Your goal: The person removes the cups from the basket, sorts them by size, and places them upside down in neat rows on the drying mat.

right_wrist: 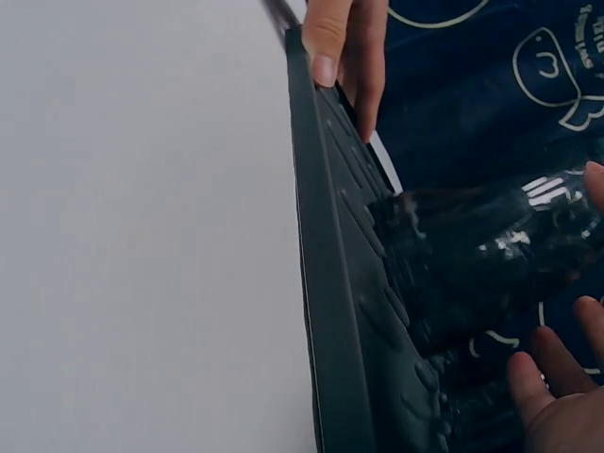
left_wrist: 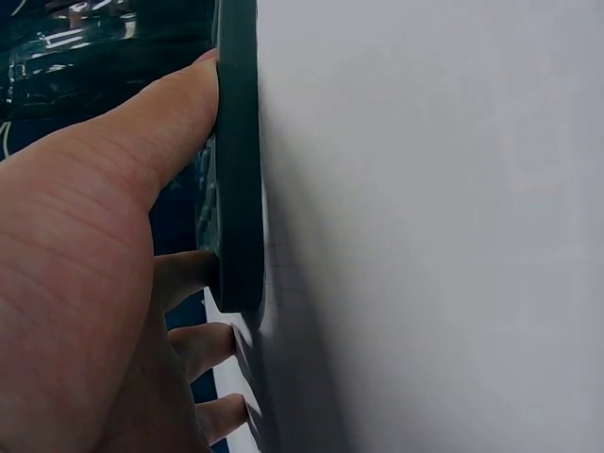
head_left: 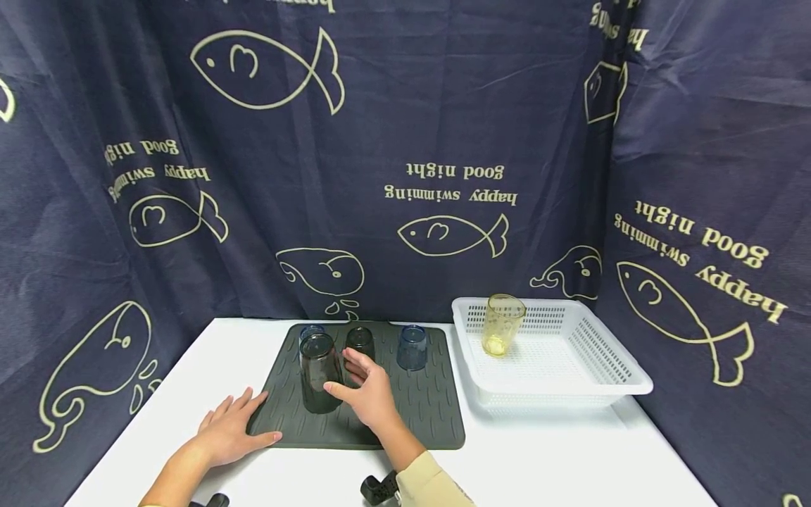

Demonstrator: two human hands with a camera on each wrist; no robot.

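Observation:
A tall dark glass [head_left: 321, 377] stands upside down on a grey ribbed drying mat [head_left: 405, 415]. My right hand [head_left: 370, 394] is at its right side, thumb in front of the glass and the other fingers spread behind; in the right wrist view those fingers [right_wrist: 528, 382] stand apart from the glass [right_wrist: 491, 255]. My left hand [head_left: 228, 433] rests at the mat's front left corner, thumb on the mat's edge [left_wrist: 238, 170] and other fingertips reaching the white table. Behind the tall glass, partly hidden, are a blue glass [head_left: 310, 329] and a dark glass [head_left: 360, 339].
Another blue glass [head_left: 412, 348] stands upside down at the mat's back right. A white slotted basket [head_left: 570, 389] sits to the right, with an upright yellow glass [head_left: 503, 325] in its back left part. A dark blue fish-print curtain [head_left: 443, 141] encloses the table's back and sides.

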